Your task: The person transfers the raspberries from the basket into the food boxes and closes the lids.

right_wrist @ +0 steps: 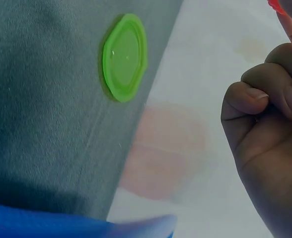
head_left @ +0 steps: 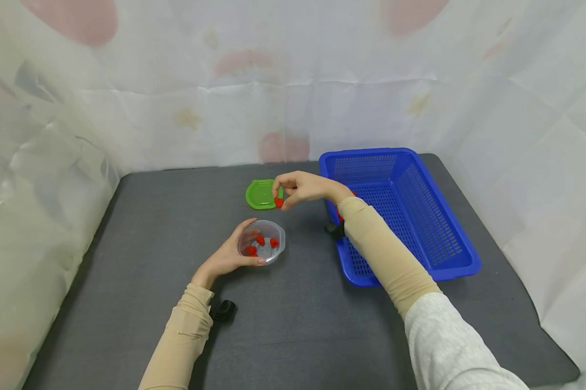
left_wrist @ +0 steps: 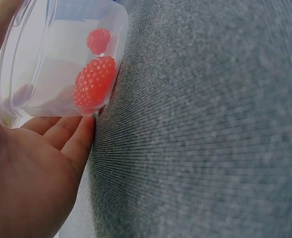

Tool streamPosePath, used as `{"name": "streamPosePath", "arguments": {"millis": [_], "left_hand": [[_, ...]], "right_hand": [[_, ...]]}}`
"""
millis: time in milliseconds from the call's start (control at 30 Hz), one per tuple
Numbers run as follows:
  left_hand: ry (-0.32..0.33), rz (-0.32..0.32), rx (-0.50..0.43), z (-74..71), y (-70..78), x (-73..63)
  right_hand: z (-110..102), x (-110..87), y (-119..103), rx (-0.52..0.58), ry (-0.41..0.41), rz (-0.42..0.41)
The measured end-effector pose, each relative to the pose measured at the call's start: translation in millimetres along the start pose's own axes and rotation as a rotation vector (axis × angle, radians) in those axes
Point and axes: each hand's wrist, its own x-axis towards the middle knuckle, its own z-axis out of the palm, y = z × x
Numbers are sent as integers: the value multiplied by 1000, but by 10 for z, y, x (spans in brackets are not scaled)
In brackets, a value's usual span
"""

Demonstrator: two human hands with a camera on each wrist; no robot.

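Two forearms in beige sleeves reach forward. The left hand (head_left: 228, 254) curls thumb and fingers round a clear plastic tub (head_left: 279, 233) with red raspberries (head_left: 260, 239) inside. Ahead of it, the right hand (head_left: 306, 187) points leftward, thumb and finger pinching one raspberry (head_left: 278, 202), other fingers folded. Left of those fingertips lies a green lid (head_left: 258, 194); under the right forearm, a blue basket (head_left: 414, 216).

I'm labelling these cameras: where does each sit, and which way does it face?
Head: on the head, facing forward and down at the clear plastic tub and blue plastic basket; left hand, right hand and forearms show.
Left wrist: on that wrist, facing the tub; left hand shows.
Right wrist: on that wrist, facing the green plastic lid; right hand shows.
Head and right wrist share the lid.
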Motion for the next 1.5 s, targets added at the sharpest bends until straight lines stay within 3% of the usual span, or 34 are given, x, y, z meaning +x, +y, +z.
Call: {"name": "streamPosePath", "arguments": {"millis": [233,433,633,933,1300,1500], "left_hand": [[-10,0,-21,-8,-8,-3],[-25,-7,-27,-6,108,-48],[-39,-14,-48,-17,223,-83],[-29,10,-12,-21,8,3],[-12,30,13,-11,16,-13],[-11,5,13,-8,18,-10]], "right_hand": [[117,158,30,-6,-56,10],[210,274,65,-21,-103,2],[306,360,91,-20,-138,61],[471,439,194,-35,-199,117],[549,481,258,-147,-227,138],[571,489,285,-161,-220,153]]}}
